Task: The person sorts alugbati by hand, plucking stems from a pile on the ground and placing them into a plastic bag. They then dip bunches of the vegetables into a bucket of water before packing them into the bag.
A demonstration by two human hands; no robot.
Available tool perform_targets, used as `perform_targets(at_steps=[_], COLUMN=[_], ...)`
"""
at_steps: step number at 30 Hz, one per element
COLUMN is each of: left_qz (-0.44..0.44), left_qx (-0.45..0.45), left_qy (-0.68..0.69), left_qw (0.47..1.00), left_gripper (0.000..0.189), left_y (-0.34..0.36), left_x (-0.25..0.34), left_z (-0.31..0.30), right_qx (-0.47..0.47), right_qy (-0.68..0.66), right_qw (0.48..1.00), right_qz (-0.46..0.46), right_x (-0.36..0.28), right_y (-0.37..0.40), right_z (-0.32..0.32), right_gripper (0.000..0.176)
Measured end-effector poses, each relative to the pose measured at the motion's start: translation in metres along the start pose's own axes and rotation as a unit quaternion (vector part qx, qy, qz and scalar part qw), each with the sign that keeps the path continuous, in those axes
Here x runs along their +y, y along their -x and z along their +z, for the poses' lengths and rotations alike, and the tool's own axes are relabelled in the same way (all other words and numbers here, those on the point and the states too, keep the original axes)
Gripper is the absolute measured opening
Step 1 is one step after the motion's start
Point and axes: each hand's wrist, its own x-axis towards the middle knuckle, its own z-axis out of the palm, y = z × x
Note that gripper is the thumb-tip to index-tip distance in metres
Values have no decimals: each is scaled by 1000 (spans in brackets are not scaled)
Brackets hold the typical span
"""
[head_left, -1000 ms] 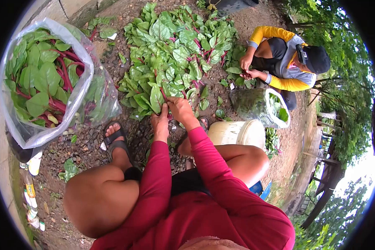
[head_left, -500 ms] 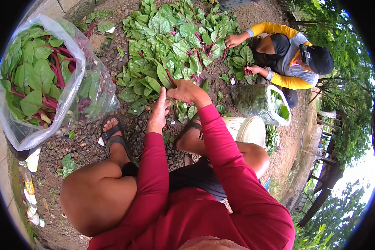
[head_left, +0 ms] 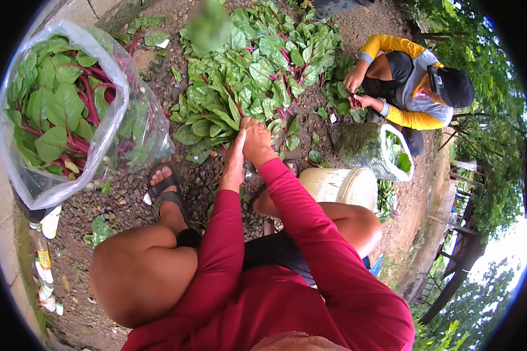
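Observation:
A bunch of red-stemmed Malabar spinach (head_left: 219,117) points away from me, its leaves fanned over the heap. My right hand (head_left: 256,140) is closed around its stem ends. Pressed against it from the side, my left hand (head_left: 233,159) is also closed at the stems, its fingers partly hidden behind the right. Just beyond both hands spreads a large heap of the same leafy greens (head_left: 257,73) on the gravelly ground.
At left stands a clear plastic bag (head_left: 120,88) filled with leafy stems. A lidded white bucket (head_left: 325,181) lies near my right knee. Opposite, a person in yellow sleeves (head_left: 418,119) handles stems beside another filled bag (head_left: 363,146). Several bottles (head_left: 43,257) line the left wall.
My hands have come together, the right closing in beside the left at the stems. The other person's hands have drawn together over the greens. A blurred green patch now appears over the heap's far end.

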Motion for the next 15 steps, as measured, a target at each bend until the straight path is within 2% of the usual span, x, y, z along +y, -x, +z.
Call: perform_targets(at_steps=[2, 6, 7, 9, 10, 11, 13, 14, 15], left_qz=[-12, 27, 20, 50, 28, 6, -39, -37, -36], left_qx=[9, 0, -47, -53, -75, -98, -126, -133, -140], left_qy=[-21, -55, -55, -86, -97, -110, -142, -150, -158], left_qw=[1000, 998, 997, 994, 992, 989, 981, 979, 977], left_gripper=[92, 97, 98, 97, 94, 92, 88, 86, 85], left_y=[5, 1, 3, 0, 1, 2, 12, 20, 28], left_x=[1, -10, -3, -4, -4, 0, 11, 19, 24], left_z=[2, 14, 17, 24, 25, 23, 24, 27, 29], right_qx=[-14, -29, 6, 19, 30, 22, 21, 19, 13], right_qy=[-25, -81, -101, -133, -137, -155, -144, -25, 98], right_qw=[1000, 996, 995, 990, 990, 988, 989, 984, 946], right_qz=[2, 5, -10, -35, -11, 2, -32, -175, -307], right_x=[4, 21, 29, 55, 67, 75, 119, 150, 183], right_y=[-2, -10, -8, -8, -10, 1, 8, 7, 8], right_z=[8, 4, -2, -20, -28, -69, -106, -118, -129], right_gripper=[28, 27, 26, 32, 37, 35, 28, 24, 22])
